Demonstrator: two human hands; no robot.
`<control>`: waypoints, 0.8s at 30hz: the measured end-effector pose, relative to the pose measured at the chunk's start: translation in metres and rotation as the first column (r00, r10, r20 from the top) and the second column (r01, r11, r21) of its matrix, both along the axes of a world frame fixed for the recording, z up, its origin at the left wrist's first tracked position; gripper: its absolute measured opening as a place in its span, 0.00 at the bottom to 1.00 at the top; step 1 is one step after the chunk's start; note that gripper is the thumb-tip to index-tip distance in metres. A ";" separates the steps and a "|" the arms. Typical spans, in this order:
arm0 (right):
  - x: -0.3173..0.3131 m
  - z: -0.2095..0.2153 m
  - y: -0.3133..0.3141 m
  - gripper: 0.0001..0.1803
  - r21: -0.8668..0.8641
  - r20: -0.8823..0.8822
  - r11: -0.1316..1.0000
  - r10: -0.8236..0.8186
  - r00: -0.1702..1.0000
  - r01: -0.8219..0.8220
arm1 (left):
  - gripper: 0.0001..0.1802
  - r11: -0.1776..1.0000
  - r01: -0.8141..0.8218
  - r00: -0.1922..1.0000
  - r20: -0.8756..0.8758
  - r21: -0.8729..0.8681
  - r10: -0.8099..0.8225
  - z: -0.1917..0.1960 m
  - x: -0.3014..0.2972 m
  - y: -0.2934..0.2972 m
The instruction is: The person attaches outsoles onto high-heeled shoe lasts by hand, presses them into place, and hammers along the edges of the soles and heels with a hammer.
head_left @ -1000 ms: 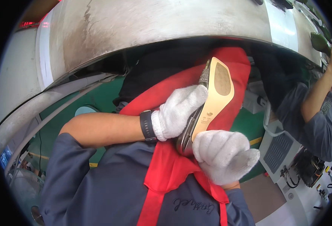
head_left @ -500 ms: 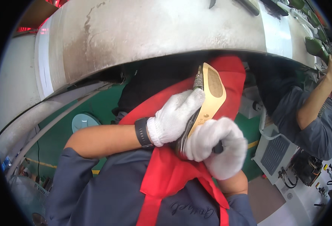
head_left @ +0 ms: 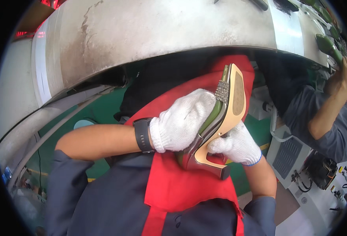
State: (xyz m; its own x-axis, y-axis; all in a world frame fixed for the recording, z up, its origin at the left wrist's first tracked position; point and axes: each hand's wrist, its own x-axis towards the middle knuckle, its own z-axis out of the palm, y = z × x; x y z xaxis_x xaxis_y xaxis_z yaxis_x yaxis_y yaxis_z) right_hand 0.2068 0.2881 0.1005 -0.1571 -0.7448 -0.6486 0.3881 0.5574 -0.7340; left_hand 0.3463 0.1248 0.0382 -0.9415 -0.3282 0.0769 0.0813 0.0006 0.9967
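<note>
Across the top of my view ran the long grey metal housing (head_left: 161, 35) of the line, and under it the red apron (head_left: 189, 185) filled the lap where the work sat. To my right a co-worker's arm (head_left: 331, 106) reached up to the line, well apart from my own hands. Against the apron I held a high-heeled shoe (head_left: 230, 106) tipped on its side, tan sole facing right, heel pointing down and toe up toward the housing. My left hand (head_left: 181, 122), in a white knit glove, was wrapped closed over the green upper, fingers curled round the side next to the glittering strap (head_left: 222, 91). My right hand (head_left: 236, 143), gloved too, was closed under the arch, thumb pressed on the sole just above the heel (head_left: 210, 167). I judged that the grip wanted to be firm at the arch and light on the upper, so that the strap was not crushed.
</note>
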 end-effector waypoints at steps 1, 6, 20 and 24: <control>0.003 -0.001 -0.001 0.36 0.027 0.034 0.999 -0.042 0.999 0.041 | 0.14 1.000 -0.006 1.000 0.007 0.003 0.006 -0.001 0.000 0.000; 0.019 -0.011 0.001 0.33 0.014 0.072 0.986 -0.168 0.983 0.167 | 0.17 0.996 0.084 0.995 0.051 0.036 -0.085 -0.003 -0.004 -0.003; 0.037 -0.030 0.015 0.24 -0.022 -0.121 0.989 -0.151 0.981 0.149 | 0.13 0.998 0.048 0.965 0.256 0.031 -0.054 0.018 -0.006 0.004; 0.046 -0.033 0.013 0.30 -0.042 -0.140 0.990 -0.140 0.980 0.136 | 0.17 0.889 0.101 0.995 0.040 -0.446 -0.093 -0.003 0.002 -0.001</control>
State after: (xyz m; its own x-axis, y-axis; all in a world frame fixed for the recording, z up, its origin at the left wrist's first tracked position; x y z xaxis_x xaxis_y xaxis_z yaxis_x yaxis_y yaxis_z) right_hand 0.2529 0.3014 0.0671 -0.3490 -0.7298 -0.5879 0.3495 0.4807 -0.8042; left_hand 0.3484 0.1239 0.0356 -0.9694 -0.1700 0.1772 0.0863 0.4395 0.8941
